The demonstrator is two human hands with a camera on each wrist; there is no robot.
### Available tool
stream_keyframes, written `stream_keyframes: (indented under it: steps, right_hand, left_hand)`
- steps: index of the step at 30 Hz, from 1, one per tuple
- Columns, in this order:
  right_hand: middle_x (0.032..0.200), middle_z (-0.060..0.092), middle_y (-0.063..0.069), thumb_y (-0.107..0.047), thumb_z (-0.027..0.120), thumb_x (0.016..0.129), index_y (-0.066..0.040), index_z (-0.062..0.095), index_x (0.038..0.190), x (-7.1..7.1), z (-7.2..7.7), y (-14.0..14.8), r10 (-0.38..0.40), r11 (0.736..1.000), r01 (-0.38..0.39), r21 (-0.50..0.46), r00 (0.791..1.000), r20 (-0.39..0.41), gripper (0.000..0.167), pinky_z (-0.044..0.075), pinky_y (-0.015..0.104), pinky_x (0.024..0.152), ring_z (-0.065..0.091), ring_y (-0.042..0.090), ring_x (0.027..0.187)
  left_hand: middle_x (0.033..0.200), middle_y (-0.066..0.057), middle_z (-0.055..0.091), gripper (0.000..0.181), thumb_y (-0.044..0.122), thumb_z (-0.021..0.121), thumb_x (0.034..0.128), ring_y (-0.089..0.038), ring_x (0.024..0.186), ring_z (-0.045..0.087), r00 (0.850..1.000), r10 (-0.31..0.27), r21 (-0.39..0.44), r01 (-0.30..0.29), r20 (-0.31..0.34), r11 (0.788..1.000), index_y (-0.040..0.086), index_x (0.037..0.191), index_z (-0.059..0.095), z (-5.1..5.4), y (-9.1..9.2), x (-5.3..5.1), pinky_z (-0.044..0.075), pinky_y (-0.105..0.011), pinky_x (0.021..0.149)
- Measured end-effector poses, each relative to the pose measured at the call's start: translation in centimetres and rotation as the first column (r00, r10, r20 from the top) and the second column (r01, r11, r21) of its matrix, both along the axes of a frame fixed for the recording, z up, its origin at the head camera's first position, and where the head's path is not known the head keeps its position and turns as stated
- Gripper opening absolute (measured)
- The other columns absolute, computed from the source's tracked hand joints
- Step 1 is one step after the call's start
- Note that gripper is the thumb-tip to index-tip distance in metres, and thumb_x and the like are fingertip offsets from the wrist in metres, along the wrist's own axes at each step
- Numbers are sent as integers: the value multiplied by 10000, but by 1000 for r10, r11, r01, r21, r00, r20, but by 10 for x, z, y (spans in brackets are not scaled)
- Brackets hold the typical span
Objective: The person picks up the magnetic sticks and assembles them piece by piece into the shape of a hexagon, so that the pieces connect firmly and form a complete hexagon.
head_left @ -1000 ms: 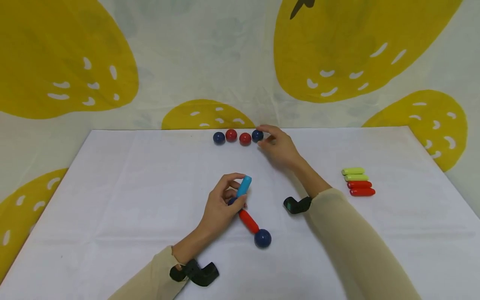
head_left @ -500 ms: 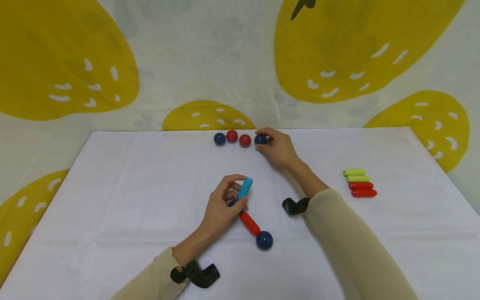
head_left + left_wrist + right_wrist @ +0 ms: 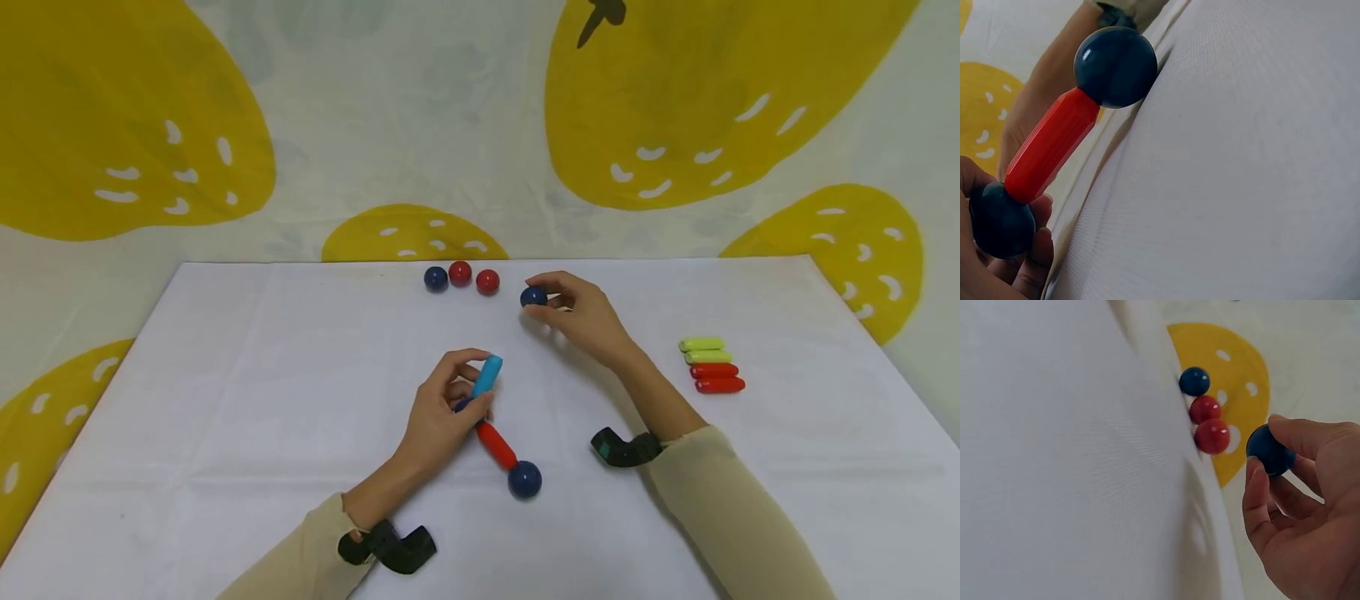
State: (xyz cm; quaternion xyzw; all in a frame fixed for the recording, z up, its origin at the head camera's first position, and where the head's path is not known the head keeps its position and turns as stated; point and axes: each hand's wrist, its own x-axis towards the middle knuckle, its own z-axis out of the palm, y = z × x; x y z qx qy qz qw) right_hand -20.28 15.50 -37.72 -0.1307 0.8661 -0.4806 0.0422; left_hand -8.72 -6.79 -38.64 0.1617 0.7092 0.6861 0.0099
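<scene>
My left hand (image 3: pixel 442 408) holds a joined piece: a light-blue rod (image 3: pixel 487 376) points up from a dark-blue ball (image 3: pixel 1001 220) partly covered by the fingers. From that ball a red rod (image 3: pixel 496 445) runs toward me to a second dark-blue ball (image 3: pixel 524 480). Further back and to the right, my right hand (image 3: pixel 585 318) pinches a single dark-blue ball (image 3: pixel 533 297) between thumb and fingertips. In the right wrist view the same ball (image 3: pixel 1269 450) shows between the fingertips, apart from the other balls.
At the table's back edge sit a dark-blue ball (image 3: pixel 436 279) and two red balls (image 3: pixel 487 282). On the right lie two yellow-green rods (image 3: pixel 708 357) and two red rods (image 3: pixel 720 386) side by side. A white cloth (image 3: pixel 300 375) covers the table.
My right hand has taken hold of the dark-blue ball at the right end of the back row and drawn it toward me and rightward. The left hand stays in place with its joined piece.
</scene>
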Motion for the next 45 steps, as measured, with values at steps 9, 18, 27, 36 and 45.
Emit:
stream_keyframes:
  steps: [9, 18, 27, 36, 45]
  right_hand:
    - [1092, 616, 113, -315, 650, 920, -150, 569, 1284, 26, 17, 2, 121, 970, -93, -225, 986, 115, 408, 507, 430, 809, 585, 353, 949]
    - [1043, 617, 193, -285, 635, 934, -167, 585, 1268, 39, 15, -12, 210, 945, -157, -286, 964, 165, 358, 503, 465, 803, 585, 335, 941]
    - [1048, 626, 99, -230, 627, 942, -125, 579, 1275, 43, 15, -16, 255, 925, -200, -322, 957, 139, 353, 511, 448, 771, 590, 357, 943]
    - [1072, 628, 58, -229, 632, 939, -106, 568, 1294, 43, 15, -20, 289, 927, -243, -286, 948, 132, 381, 507, 455, 737, 596, 335, 890]
    - [1113, 633, 35, -231, 625, 943, -111, 584, 1287, 47, 12, -21, 318, 916, -272, -296, 940, 120, 366, 503, 467, 710, 590, 361, 843]
  left_hand:
    - [983, -177, 551, 398, -71, 621, 879, -332, 692, 637, 1000, -10, -21, 10, 23, 1000, -3, 1258, 522, 5, -2, -2, 493, -232, 647]
    - [985, -181, 562, 392, -64, 623, 881, -341, 686, 637, 1000, -15, 0, 15, 21, 1000, -14, 1257, 525, 5, -1, 1, 483, -225, 627]
    - [992, -180, 561, 397, -69, 626, 874, -351, 690, 638, 999, -4, 1, 4, 34, 1000, -13, 1250, 516, 5, 1, 0, 487, -224, 633]
    - [1011, -165, 545, 439, -63, 634, 876, -365, 686, 638, 999, 11, 13, -11, 31, 1000, 27, 1282, 496, -15, -1, -7, 482, -221, 612]
    - [963, -171, 561, 453, 40, 623, 920, -256, 623, 638, 998, -19, 62, 15, 56, 998, 57, 1330, 429, -23, -1, -9, 502, -261, 588]
